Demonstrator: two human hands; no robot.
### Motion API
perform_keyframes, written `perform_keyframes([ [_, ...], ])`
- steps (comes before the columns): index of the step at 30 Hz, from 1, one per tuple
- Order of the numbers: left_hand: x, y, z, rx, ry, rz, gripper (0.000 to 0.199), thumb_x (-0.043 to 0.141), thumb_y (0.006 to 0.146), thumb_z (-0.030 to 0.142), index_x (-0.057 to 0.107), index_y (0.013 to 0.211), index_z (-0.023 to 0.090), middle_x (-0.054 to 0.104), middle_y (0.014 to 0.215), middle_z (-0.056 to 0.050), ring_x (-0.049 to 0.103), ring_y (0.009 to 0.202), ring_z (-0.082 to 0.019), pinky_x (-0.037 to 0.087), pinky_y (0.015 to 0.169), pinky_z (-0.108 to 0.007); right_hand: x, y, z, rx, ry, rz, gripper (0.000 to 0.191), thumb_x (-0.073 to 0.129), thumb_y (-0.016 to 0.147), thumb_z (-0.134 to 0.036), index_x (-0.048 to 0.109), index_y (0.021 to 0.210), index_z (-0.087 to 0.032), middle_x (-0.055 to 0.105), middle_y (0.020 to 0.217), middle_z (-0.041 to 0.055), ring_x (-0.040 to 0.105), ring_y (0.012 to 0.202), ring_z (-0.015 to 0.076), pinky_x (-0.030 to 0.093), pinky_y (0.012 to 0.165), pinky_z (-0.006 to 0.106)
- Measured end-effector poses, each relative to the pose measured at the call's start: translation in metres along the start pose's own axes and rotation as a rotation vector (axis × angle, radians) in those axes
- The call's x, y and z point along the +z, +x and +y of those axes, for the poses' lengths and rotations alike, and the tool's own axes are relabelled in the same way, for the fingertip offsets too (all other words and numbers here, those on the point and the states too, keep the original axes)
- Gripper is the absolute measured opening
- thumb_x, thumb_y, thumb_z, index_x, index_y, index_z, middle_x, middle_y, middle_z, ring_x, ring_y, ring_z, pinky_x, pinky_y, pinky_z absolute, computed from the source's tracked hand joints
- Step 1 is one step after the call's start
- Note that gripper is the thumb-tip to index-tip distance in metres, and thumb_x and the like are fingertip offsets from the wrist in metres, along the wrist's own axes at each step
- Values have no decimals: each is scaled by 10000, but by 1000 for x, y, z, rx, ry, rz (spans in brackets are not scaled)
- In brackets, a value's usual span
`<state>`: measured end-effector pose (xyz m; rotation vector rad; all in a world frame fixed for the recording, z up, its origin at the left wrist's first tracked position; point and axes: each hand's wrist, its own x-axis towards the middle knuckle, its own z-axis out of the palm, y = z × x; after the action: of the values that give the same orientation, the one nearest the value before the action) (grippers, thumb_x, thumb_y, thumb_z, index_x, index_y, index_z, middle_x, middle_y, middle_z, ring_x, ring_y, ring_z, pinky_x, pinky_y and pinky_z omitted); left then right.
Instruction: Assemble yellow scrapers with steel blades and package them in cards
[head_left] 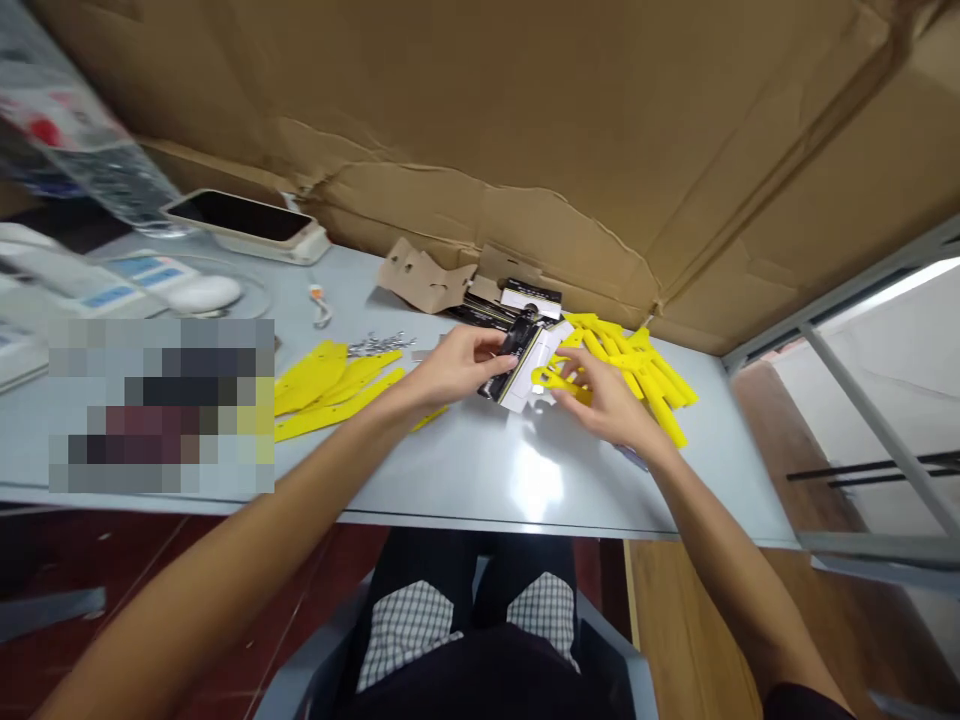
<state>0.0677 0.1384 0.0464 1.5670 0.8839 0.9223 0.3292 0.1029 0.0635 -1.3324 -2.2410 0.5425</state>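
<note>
Above the table, my left hand point(465, 362) grips a folded black-and-white card sleeve point(523, 362) by its left side, thumb on the front. My right hand point(600, 395) is closed on a flat yellow plastic piece point(553, 379) with a hole in its rounded end. That end is close to the sleeve's white inner face; whether they touch I cannot tell. A pile of similar yellow pieces point(660, 385) lies just beyond my right hand. Behind the sleeve are more black printed cards point(487, 312) and a brown opened card point(426, 280).
Flat yellow strips point(330, 385) and small silvery metal parts point(381, 343) lie at left. Farther left are a phone point(240, 218) on a white box, a white mouse point(202, 293), a short cable point(320, 305) and a plastic bottle point(105, 150). A cardboard wall point(480, 120) borders the back.
</note>
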Motion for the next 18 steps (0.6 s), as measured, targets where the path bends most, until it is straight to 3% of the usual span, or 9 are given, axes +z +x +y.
perform_keyframes([
  [2, 7, 7, 5, 31, 24, -46, 316, 782, 876, 480, 784, 956, 174, 793, 919, -71, 717, 858, -236, 588, 765, -378, -3, 3, -2, 124, 198, -67, 395, 622, 1031, -491, 650, 1313, -214, 748, 1129, 80, 714, 802, 196, 602, 742, 360],
  [5, 24, 25, 19, 67, 92, -59, 288, 769, 880, 460, 777, 902, 173, 769, 872, -63, 696, 791, -220, 571, 707, -357, -18, 4, -1, 241, 438, -39, 407, 602, 1033, -608, 645, 935, -215, 679, 890, 27, 670, 663, 156, 556, 580, 303],
  [7, 39, 38, 30, 108, 98, -18, 274, 776, 866, 429, 786, 938, 164, 777, 909, -75, 703, 804, -218, 573, 717, -351, -35, 0, 4, 260, 541, 6, 422, 662, 1005, -615, 616, 872, -217, 642, 814, 6, 656, 631, 148, 533, 539, 284],
  [9, 54, 50, 38, 163, 101, 56, 320, 801, 835, 401, 793, 1036, 152, 790, 972, -91, 714, 837, -217, 580, 750, -352, -58, -8, 15, 270, 591, 69, 394, 701, 994, -591, 656, 930, -205, 657, 797, 5, 639, 597, 140, 520, 520, 275],
  [12, 69, 58, 40, 222, 147, 176, 396, 834, 807, 405, 790, 1109, 154, 791, 1004, -93, 710, 828, -203, 579, 759, -343, -98, -23, 50, 387, 534, 239, 336, 696, 1019, -516, 687, 967, -184, 689, 778, 24, 621, 534, 134, 494, 481, 266],
  [15, 70, 54, 29, 219, 182, 205, 383, 843, 811, 421, 796, 1103, 177, 792, 1025, -82, 712, 839, -197, 578, 776, -331, -135, -41, 103, 727, 341, 469, 290, 668, 1054, -447, 677, 963, -171, 723, 804, 57, 655, 570, 140, 516, 524, 260],
  [18, 64, 47, 10, 179, 210, 183, 373, 837, 822, 432, 795, 1103, 191, 795, 1031, -77, 709, 835, -197, 574, 768, -327, -157, -60, 156, 930, 235, 534, 316, 665, 1065, -406, 686, 1024, -94, 728, 803, 126, 671, 629, 169, 547, 597, 297],
])
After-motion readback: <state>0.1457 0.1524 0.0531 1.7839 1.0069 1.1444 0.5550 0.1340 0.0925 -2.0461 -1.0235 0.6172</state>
